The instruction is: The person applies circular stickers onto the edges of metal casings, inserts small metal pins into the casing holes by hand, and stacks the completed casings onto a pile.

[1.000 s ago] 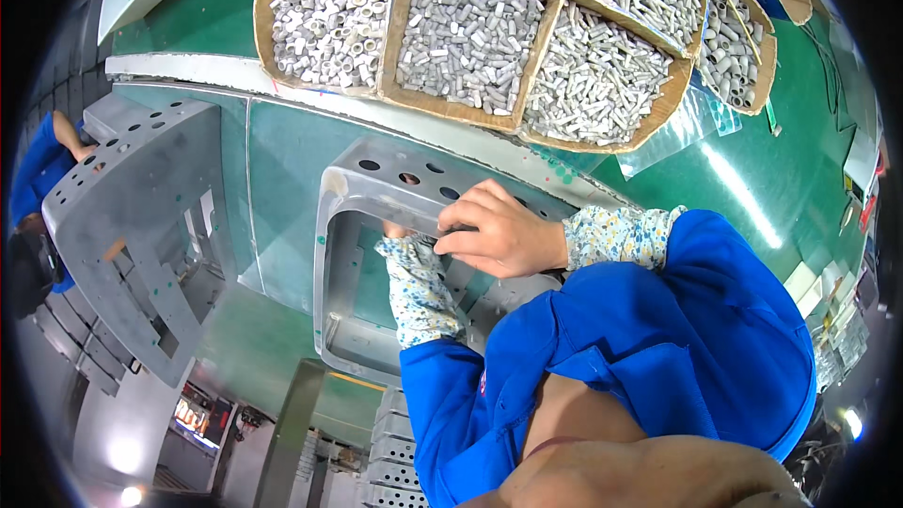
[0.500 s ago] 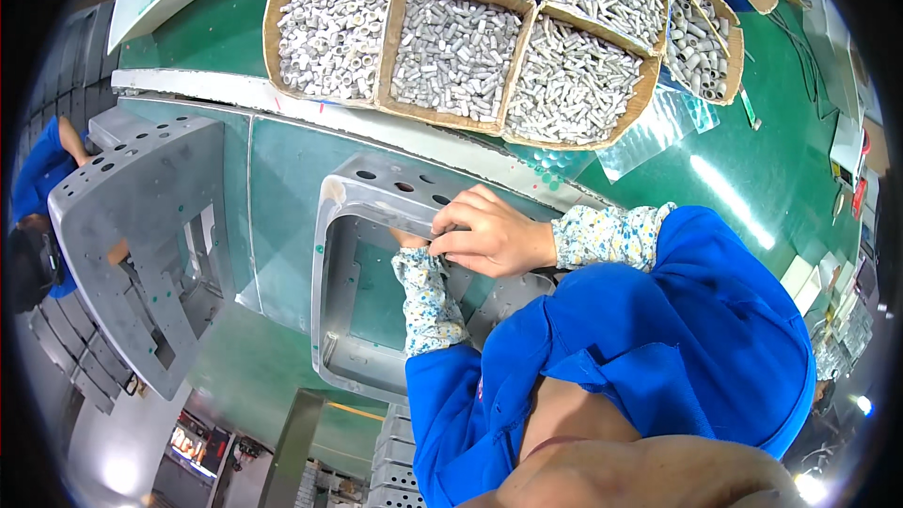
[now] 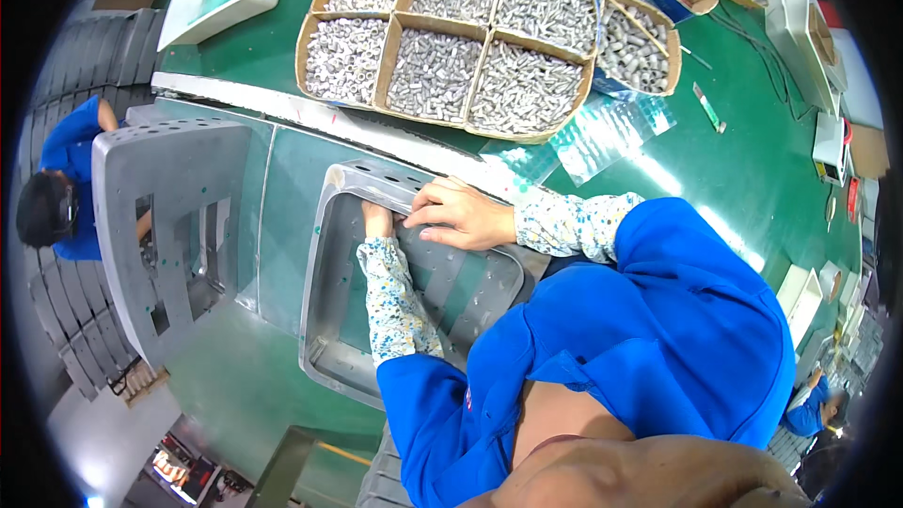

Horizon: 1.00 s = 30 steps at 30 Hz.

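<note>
A grey metal housing [image 3: 324,320] with rounded corners and a row of holes along its upper side lies on the green surface in front of me. My left hand [image 3: 378,218] reaches inside it, up against the inner face of the holed side. Its fingertips are hidden by the metal. My right hand [image 3: 463,214] rests at the rim of that same side, fingers bent and drawn together close to the left hand. Whatever may be between those fingers is too small or covered to make out. Patterned sleeves cover both forearms.
Beyond the housing stands a cardboard box [image 3: 384,61] divided into compartments of small grey metal cylinders, beside a smaller carton [image 3: 672,64] of larger ones. A white tray [image 3: 246,2] is at far left. Another holed housing [image 3: 174,198] stands upright at left, near a co-worker [image 3: 80,146].
The whole view has shifted a little. My left hand shows more plainly inside the housing now, and my right hand has moved slightly along the rim, its fingers still bent.
</note>
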Available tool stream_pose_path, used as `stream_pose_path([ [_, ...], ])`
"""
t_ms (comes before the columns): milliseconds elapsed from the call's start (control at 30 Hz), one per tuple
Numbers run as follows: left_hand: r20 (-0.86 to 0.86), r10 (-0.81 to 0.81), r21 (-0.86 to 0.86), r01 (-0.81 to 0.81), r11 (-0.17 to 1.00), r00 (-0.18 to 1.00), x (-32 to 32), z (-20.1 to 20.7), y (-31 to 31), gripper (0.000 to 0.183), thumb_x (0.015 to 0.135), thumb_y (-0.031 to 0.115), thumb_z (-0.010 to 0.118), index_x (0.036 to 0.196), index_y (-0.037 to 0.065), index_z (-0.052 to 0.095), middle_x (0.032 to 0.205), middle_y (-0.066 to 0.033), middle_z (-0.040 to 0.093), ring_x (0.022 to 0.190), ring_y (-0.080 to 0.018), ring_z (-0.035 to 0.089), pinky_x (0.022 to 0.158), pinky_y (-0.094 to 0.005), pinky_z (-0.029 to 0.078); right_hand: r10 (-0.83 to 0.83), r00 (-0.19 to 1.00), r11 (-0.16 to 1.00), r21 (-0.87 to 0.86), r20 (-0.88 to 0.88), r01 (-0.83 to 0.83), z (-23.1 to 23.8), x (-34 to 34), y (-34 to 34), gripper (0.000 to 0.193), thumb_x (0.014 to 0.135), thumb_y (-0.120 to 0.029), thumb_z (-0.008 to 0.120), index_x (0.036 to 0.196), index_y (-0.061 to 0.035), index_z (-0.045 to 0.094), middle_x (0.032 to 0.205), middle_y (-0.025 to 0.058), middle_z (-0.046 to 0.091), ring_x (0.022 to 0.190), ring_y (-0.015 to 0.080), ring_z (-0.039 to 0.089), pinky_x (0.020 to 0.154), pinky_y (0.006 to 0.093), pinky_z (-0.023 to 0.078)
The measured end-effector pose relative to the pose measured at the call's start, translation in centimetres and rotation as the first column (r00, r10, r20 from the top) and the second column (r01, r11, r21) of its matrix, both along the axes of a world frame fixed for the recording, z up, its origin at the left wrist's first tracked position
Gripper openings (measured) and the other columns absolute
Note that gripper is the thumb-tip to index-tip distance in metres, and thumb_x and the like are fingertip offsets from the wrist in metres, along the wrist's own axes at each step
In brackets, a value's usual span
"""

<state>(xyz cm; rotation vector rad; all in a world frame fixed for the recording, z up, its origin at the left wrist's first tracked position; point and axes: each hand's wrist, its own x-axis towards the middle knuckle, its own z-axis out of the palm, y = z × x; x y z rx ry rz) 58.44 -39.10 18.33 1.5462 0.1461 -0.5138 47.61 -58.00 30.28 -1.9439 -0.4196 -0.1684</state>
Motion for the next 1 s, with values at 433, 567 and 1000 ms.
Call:
stream_pose_path([
  [433,0.125,0.149,0.042,-0.155,0.987,0.981,-17.3,14.6,0.7,0.025,0.094,0.021,0.042,0.104,0.002,0.054,0.065,-0.0005,0.049,0.053,-0.0054,0.045,0.048,-0.0197,0.042,0.039,0.969,0.797,-0.577,-0.245,-0.179,1.0,3.4,-17.9,0.020,0.085,-0.023,0.052,0.096,-0.0065,0.049,0.089,0.0168,0.052,0.087,0.0346,0.052,0.072,0.0438,0.041],
  [567,0.093,0.177,-0.004,-0.178,0.984,0.980,-20.3,15.2,0.8,0.023,0.092,0.020,0.045,0.101,0.003,0.057,0.065,0.0003,0.048,0.054,-0.0050,0.046,0.048,-0.0195,0.042,-0.014,0.954,0.791,-0.587,-0.300,-0.174,0.0,3.1,-17.9,0.018,0.087,-0.022,0.047,0.091,-0.0039,0.047,0.080,0.0227,0.056,0.079,0.0403,0.054,0.066,0.0463,0.042],
  [1000,-0.535,-0.015,-0.778,-0.485,0.399,0.845,-21.5,15.4,0.7,0.037,0.093,0.032,0.036,0.111,0.004,0.051,0.102,-0.0112,0.056,0.091,-0.0227,0.055,0.084,-0.0362,0.045,0.369,0.910,0.637,-0.661,-0.190,-0.396,10.1,-2.2,2.7,0.016,0.081,-0.011,0.046,0.093,-0.0072,0.055,0.083,0.0126,0.060,0.073,0.0268,0.061,0.060,0.0339,0.049],
])
